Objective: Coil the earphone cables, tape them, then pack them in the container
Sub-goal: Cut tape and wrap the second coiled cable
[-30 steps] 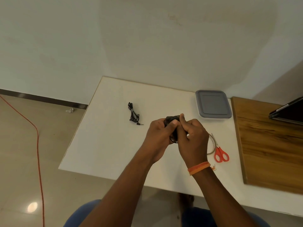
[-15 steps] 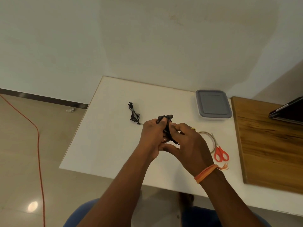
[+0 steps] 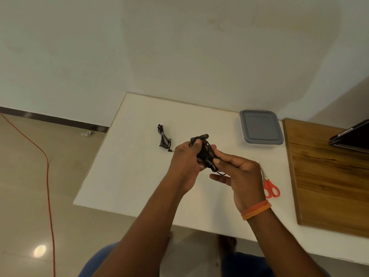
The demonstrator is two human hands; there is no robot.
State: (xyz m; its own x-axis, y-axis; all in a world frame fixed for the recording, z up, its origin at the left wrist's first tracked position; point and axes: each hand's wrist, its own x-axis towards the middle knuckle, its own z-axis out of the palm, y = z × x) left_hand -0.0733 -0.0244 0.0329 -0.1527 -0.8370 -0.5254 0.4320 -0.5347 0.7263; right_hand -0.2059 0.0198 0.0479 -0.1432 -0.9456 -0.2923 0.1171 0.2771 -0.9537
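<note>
A black earphone cable (image 3: 205, 154) is bunched up above the middle of the white surface (image 3: 129, 176), clamped between both hands. The left hand (image 3: 186, 159) grips the bundle so the loops can't spring loose, and the right hand (image 3: 238, 173) pinches the lower strands, likely feeding the next turn. A second cable (image 3: 164, 139), already bundled, lies to the left out of the way. The lidded container (image 3: 260, 127) waits at the back right, scissors (image 3: 270, 187) just beside the right wrist, handy for tape.
</note>
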